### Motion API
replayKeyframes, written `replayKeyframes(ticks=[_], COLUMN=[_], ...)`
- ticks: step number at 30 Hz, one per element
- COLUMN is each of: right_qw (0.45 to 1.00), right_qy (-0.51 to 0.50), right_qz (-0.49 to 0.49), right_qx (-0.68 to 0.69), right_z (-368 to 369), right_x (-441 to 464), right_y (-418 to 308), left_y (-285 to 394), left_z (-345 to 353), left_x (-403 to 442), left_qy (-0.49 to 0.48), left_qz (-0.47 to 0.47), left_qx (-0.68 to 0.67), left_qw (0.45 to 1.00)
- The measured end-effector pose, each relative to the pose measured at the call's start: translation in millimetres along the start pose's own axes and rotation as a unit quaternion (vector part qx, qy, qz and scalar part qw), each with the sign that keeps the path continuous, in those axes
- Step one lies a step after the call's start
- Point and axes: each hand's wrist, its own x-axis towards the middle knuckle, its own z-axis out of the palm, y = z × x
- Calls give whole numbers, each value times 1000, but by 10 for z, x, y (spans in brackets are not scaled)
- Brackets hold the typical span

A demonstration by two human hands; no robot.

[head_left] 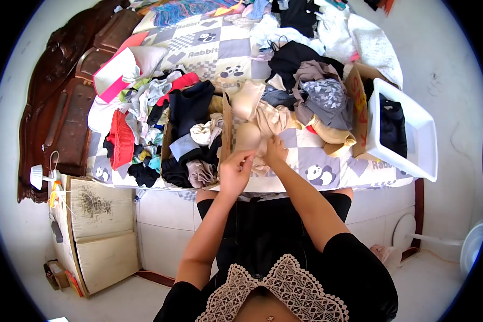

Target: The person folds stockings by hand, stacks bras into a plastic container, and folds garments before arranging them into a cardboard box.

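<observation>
Grey-and-white panda-print bedding [311,158] carries a smooth beige cupped garment [248,137], centre. Near its seven o'clock, the left hand [237,167] has curled fingers; their grip I cannot tell. At four o'clock, the right hand's [275,152] narrowed fingers touch crumpled beige fabric [273,119].

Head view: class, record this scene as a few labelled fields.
Surface: bed with panda-print sheet
Left hand: fingers by beige garments
Right hand: at the same garments; grip unclear
Left of hands: cardboard box of clothes
Far right: white plastic tub, tilted, dark garment inside
Far left: red basket among loose clothes
</observation>
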Motion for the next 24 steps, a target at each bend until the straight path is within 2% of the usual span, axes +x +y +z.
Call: replayKeyframes(ticks=[2, 3, 4, 5, 6, 7, 9, 11, 12, 13, 14, 15, 16, 17, 19, 20, 22, 23, 24], right_qw=[999, 999, 996, 996, 999, 999, 998, 996, 987, 972, 971, 934, 880, 879, 750, 749, 544, 544, 507], right_qy=[20, -29, -80, -78, -31, 16, 18, 17, 7, -1, 0, -50, -99, -100, -122, -123, -194, -199, -277], right_qz=[-17, 11, 38, 41, 44, 47, 44, 41, 10, -22, -21, 23, 66, 67, 132, 130, 74, 70, -17], right_qx=[-22, -13, -5, -7, 2, 12, 46, 82, 159, 235, 238, 352, 460, 462, 637, 637, 813, 812, 816], right_z=[115, 148, 166, 184, 202, 186, 90, 37, 26, -21, -65, -187, -265, -290, -334, -335, -369, -444, -723], right_x=[36, 76, 96, 74, 19, -59, -230, -383, -439, -464, -465, -490, -495, -477, -405, -350, -245, -231, -323], right_y=[270, 410, 555, 712, 874, 994, 1191, 1333, 1382, 1391, 1380, 1304, 1227, 1157, 1024, 960, 815, 786, 711], left_y=[-397, -632, -883, -1117, -1330, -1369, -1430, -1478, -1454, -1325, -1158, -994, -855, -722, -336, -146, -19, -35, 0], left_z=[284, 409, 547, 684, 761, 796, 889, 910, 863, 806, 829, 817, 802, 759, 510, 381, 223, 151, 119], left_x=[-81, -96, -97, -88, -44, 7, 134, 258, 323, 382, 370, 375, 375, 368, 255, 162, -71, -168, -227], left_qy=[-41, -42, -20, 2, -23, -24, -20, -17, -68, -117, -62, -63, -54, -46, -77, -108, -153, -186, -217], left_qz=[-66, -63, -75, -85, -126, -124, -283, -304, -362, -409, -351, -351, -261, -166, -168, -168, -186, -195, -156], left_qx=[-32, -34, 93, 219, 203, 200, 129, 138, -15, -166, -198, -196, -293, -387, -406, -425, -413, -400, -374], left_qw=[996, 997, 993, 972, 971, 972, 950, 942, 929, 890, 913, 913, 918, 906, 895, 883, 878, 876, 888])
